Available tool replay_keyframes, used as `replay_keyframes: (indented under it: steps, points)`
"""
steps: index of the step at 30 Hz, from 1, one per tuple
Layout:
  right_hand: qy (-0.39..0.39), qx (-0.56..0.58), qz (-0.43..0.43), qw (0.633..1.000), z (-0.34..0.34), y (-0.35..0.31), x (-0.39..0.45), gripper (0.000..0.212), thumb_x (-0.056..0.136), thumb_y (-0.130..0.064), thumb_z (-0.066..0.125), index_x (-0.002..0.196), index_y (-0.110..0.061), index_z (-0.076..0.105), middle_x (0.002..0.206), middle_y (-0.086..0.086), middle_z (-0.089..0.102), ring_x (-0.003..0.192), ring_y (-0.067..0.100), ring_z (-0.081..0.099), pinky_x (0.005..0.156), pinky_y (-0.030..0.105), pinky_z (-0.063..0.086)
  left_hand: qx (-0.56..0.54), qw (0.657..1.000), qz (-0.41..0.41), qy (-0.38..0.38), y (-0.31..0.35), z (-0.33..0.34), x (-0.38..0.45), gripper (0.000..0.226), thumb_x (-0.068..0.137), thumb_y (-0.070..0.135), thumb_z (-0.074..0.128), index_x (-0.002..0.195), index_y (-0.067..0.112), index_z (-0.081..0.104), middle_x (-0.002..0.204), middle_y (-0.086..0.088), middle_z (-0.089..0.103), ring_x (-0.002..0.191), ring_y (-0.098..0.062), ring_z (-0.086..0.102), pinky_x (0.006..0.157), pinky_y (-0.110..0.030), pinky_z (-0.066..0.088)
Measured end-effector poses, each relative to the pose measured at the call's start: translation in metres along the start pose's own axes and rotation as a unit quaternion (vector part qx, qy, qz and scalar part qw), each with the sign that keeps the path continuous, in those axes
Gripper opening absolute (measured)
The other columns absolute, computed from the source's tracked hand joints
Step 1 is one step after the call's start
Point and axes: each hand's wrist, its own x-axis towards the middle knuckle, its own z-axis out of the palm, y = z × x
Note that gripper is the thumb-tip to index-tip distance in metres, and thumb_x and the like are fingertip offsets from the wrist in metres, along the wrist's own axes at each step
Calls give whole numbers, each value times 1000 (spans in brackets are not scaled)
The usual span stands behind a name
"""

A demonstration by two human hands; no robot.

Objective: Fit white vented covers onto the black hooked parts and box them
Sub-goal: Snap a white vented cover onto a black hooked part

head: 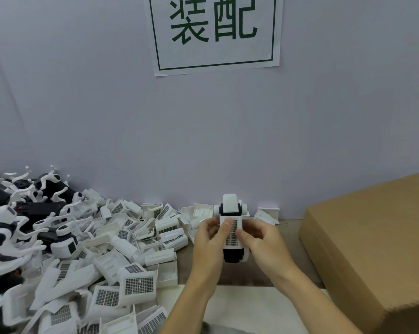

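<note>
white vented plastic cover (pixel 232 231) pinched on black hooked part (pixel 232 256) by left hand (pixel 209 239), right hand (pixel 259 239) | risk: misseating if pressed skewed

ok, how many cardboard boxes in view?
1. The cardboard box sits at the right of the table, beside the right hand. More may lie outside the frame.

A single wide-angle view looks from the person's head, forward and slightly down. It faces a pale wall (pixel 107 104) bearing a paper sign (pixel 215 32) straight ahead, with the bench (pixel 288 239) below. The two forearms reach in from the bottom edge, close to the lens. The pile of white covers (pixel 112 261) fills the lower left, a cardboard box (pixel 372 237) the lower right.
</note>
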Motion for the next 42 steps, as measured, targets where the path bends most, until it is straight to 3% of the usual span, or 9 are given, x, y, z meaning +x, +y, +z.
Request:
replay_keyframes:
  steps: [7,12,18,22,24,27,29,36,42]
  points:
    - [0,32,-20,999,6,-4,-4,20,95,-32,62,101,-17,74,92,-2,78,87,10,74,70,22,57,7,1000,-6,-30,-1,1,2,23,93,33,65,93,14,78,92,-12,77,89,-29,75,77,-39,61]
    - [29,46,14,998,6,-3,0,11,96,-23,64,96,-17,73,89,-1,77,85,12,74,69,22,57,29,999,-8,-21,-2,4,3,18,97,22,64,83,15,72,85,-9,75,80,-22,72,70,-33,58]
    - [28,49,10,998,5,-2,-1,17,96,-28,63,95,-17,76,88,0,78,86,14,74,70,25,57,73,997,15,-24,-2,5,2,22,98,31,62,92,13,71,85,-3,76,81,-15,73,67,-23,55]
    - [47,119,27,991,4,0,-1,26,98,-34,57,98,-17,76,90,3,78,86,17,75,67,28,60,83,993,-6,-86,-3,3,0,20,100,27,60,104,15,75,97,-4,78,94,-17,73,80,-27,57]
    - [32,156,41,986,1,0,1,26,101,-29,54,102,-15,76,93,6,78,87,20,75,65,29,60,110,991,-13,-81,-4,3,1,21,101,26,58,101,16,77,93,0,78,89,-11,73,73,-19,55]
    - [12,79,22,997,1,3,0,19,101,-20,55,106,-20,74,96,-2,78,93,14,74,78,30,60,125,991,-31,-28,-5,2,2,22,102,25,57,95,17,76,83,5,77,75,-2,70,62,-12,48]
    - [22,7,1,1000,3,4,-1,20,102,-18,55,101,-27,73,89,-9,77,88,7,72,73,24,59,139,990,-27,-22,-4,1,2,18,102,23,57,98,19,74,83,7,76,75,1,69,60,-9,47]
    - [56,-8,-31,998,5,1,0,22,101,-20,56,93,-33,72,85,-13,76,85,3,72,69,19,57,113,992,-50,-29,-3,5,0,23,103,29,55,98,17,74,88,0,77,80,-8,72,60,-14,50]
    - [-8,1,7,1000,2,9,0,22,96,-19,65,113,-28,73,100,-9,77,97,8,72,84,28,58,67,990,-122,-7,-3,5,0,30,103,35,53,101,14,74,86,-7,78,72,-17,71,53,-27,48]
